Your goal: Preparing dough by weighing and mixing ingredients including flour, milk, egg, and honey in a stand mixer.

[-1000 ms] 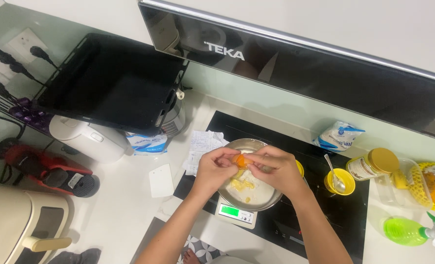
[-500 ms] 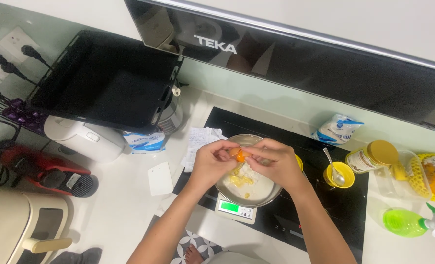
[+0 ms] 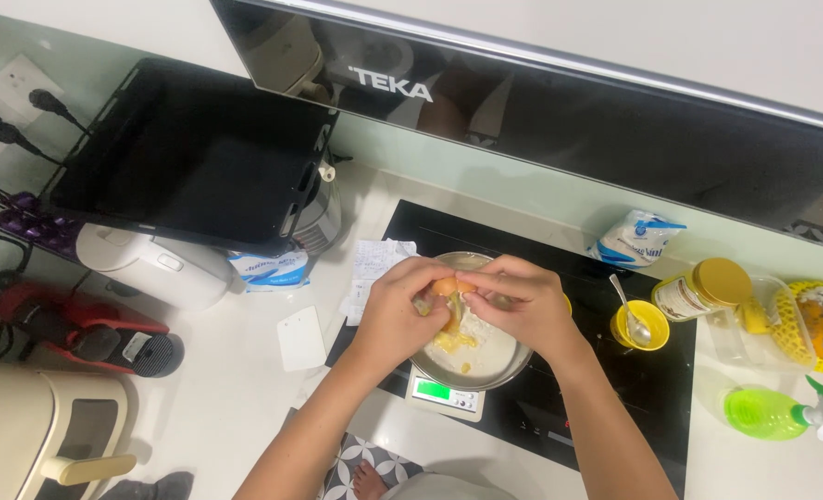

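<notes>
My left hand and my right hand both grip a brown egg and hold it over a metal bowl. The shell looks cracked, and yellow yolk hangs from it into the bowl. Inside the bowl lie white flour and yellow lumps. The bowl stands on a small white kitchen scale with a green lit display, which sits on a black cooktop.
Right of the bowl: a yellow cup with a spoon, a gold-lidded jar, a white bag, a green spray bottle. Left: a black tray, a white kettle, paper slips, a red appliance.
The camera view shifted slightly. My hands stayed over the bowl, and the egg has come apart, with yolk now dropping into the bowl.
</notes>
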